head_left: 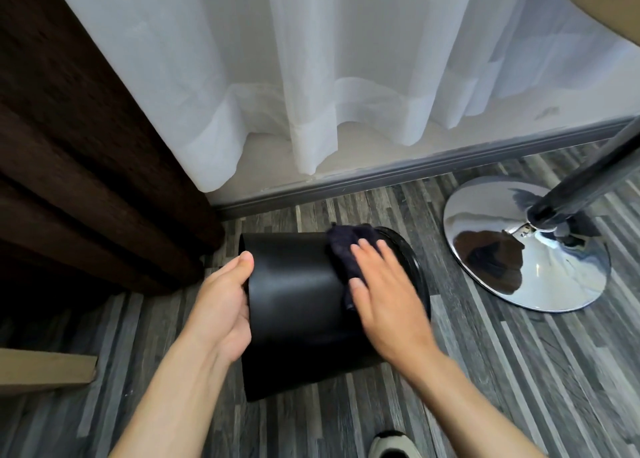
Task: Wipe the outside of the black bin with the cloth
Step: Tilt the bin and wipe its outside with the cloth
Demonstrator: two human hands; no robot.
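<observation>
One black bin (294, 305), one dark cloth (343, 253), two bare hands on the job. The bin lies on its side on the striped grey floor (502, 371), its rimmed end turned toward the chrome pedestal base (512, 249) just to its right. The left hand (225, 305) cups the bin's other end, fingers spread wide against it, thumb up top. The right hand (384, 298) lies flat and open, pressing the cloth onto the curved side near the rim, holding it by pressure, not by grip. Behind the bin, a white sheer curtain (311, 76) hangs over the grey skirting; a dark brown drape (86, 145) crowds in on the left. One shoe toe (391, 445) pokes in below the bin. No writing readable anywhere.
</observation>
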